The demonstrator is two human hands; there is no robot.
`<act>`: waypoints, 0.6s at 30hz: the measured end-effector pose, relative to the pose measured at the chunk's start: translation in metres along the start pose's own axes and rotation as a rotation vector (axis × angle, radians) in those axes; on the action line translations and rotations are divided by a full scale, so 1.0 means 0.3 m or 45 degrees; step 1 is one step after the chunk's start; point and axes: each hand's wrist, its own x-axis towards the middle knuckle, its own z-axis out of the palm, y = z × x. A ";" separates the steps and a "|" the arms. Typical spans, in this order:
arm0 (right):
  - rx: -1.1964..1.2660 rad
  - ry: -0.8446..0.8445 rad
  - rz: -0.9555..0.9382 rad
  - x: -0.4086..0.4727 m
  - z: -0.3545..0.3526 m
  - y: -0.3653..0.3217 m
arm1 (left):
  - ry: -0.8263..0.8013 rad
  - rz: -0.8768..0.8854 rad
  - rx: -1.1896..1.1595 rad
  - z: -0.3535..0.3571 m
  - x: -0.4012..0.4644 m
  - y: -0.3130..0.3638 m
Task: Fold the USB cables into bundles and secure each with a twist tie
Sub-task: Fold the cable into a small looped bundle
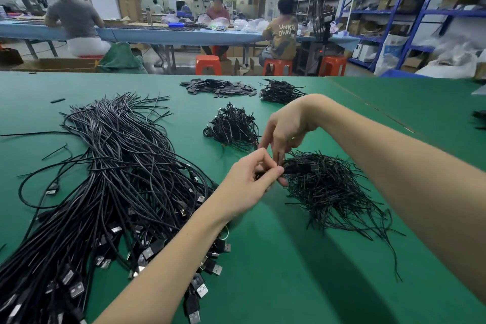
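Left hand pinched a folded cable bundle at the near-left edge of the twist tie pile on the desk. Right hand, fingers curled downward, touched the ties just right of the bundle; what it grasped could not be told.

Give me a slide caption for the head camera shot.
Both hands, left and right, pinch a folded cable bundle above the twist-tie pile.

Both hands meet mid-frame: left hand fingers curled, seemingly pinching; right hand fingertips pointing down.
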 end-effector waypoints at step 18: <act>0.118 1.247 -0.853 -0.028 0.251 0.069 | 0.591 -0.222 -0.466 -0.073 0.040 0.000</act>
